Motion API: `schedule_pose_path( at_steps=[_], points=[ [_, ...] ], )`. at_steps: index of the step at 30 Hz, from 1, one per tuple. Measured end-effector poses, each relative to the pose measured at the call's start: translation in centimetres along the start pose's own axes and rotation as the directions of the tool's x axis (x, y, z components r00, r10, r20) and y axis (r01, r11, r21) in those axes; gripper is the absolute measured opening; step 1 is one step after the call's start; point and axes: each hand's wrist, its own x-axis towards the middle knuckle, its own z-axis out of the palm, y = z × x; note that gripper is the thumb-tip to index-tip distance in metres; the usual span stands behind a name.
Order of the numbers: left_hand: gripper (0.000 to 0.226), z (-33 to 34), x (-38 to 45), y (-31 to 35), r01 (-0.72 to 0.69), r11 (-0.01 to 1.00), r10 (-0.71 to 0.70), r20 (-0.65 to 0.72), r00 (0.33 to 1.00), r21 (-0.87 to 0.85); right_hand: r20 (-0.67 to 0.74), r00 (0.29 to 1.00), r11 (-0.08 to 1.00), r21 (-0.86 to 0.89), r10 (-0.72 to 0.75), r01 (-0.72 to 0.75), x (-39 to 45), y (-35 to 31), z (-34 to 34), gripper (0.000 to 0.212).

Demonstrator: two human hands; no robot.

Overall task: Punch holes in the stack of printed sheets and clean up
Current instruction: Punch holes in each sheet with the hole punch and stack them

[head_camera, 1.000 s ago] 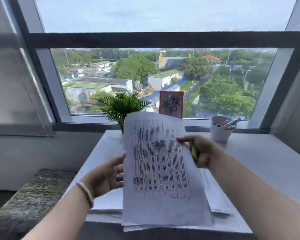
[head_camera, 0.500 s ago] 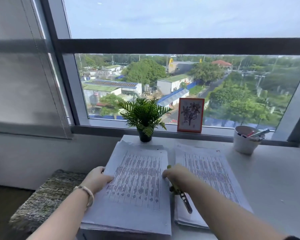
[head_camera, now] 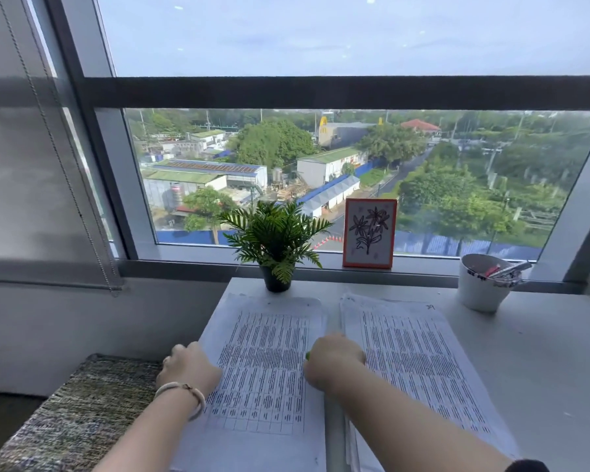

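Two stacks of printed sheets lie side by side on the white table (head_camera: pixel 542 369): a left stack (head_camera: pixel 266 362) and a right stack (head_camera: pixel 419 362). My left hand (head_camera: pixel 188 367) sits at the left stack's left edge, fingers curled down over that edge. My right hand (head_camera: pixel 334 361) rests between the stacks on the left stack's right edge. It grips a hand-held hole punch (head_camera: pixel 308 356), of which only a small green tip shows; the rest is hidden under the hand and forearm.
A small potted plant (head_camera: pixel 275 240) stands at the table's back, just behind the left stack. On the window sill is an orange-framed flower drawing (head_camera: pixel 369 233). A white cup of pens (head_camera: pixel 484 284) stands at the back right. A woven seat cushion (head_camera: pixel 72 413) lies at the left, below the table.
A sheet held up in both hands came down onto the left stack. Both hands have settled at that stack's two side edges, and the punch's dark handles are now hidden.
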Motion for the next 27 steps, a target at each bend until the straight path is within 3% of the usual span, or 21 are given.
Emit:
schedule_pose_path(
  at_steps=[2,6,9,13,16,21,27],
  points=[
    [0.048,-0.2,-0.5,0.9,-0.006,0.999,0.007,-0.045,0.999,0.038,-0.046,0.998,0.999,0.018,-0.03,0.031,-0.4,0.1,-0.2,0.042],
    [0.051,-0.2,-2.1,3.7,-0.168,0.984,0.174,-0.117,0.978,0.057,-0.169,0.986,0.944,0.326,0.0,0.056,-1.8,3.8,-1.6,0.041],
    [0.05,0.8,-4.2,7.3,-0.371,0.924,0.363,-0.091,0.927,-0.09,-0.243,0.959,0.954,0.29,0.145,-0.071,-2.5,10.5,-1.8,0.043],
    [0.045,4.1,-6.8,12.7,-0.511,0.829,0.532,0.037,0.846,-0.229,-0.167,0.933,0.944,0.137,0.319,-0.299,-3.0,17.7,0.3,0.062],
    [0.049,7.0,-7.8,15.6,-0.499,0.846,0.523,0.109,0.845,-0.186,-0.144,0.937,0.944,0.143,0.318,-0.298,-3.1,19.6,2.6,0.066],
    [0.049,8.7,-8.0,18.0,-0.351,0.931,0.362,0.141,0.922,-0.094,-0.222,0.934,0.951,0.201,0.28,-0.237,-2.8,20.2,5.1,0.063],
    [0.034,8.9,-8.6,19.5,-0.189,0.952,0.221,0.115,0.969,-0.24,-0.211,0.939,0.947,0.237,0.27,-0.218,-2.7,20.5,5.2,0.058]
  ],
)
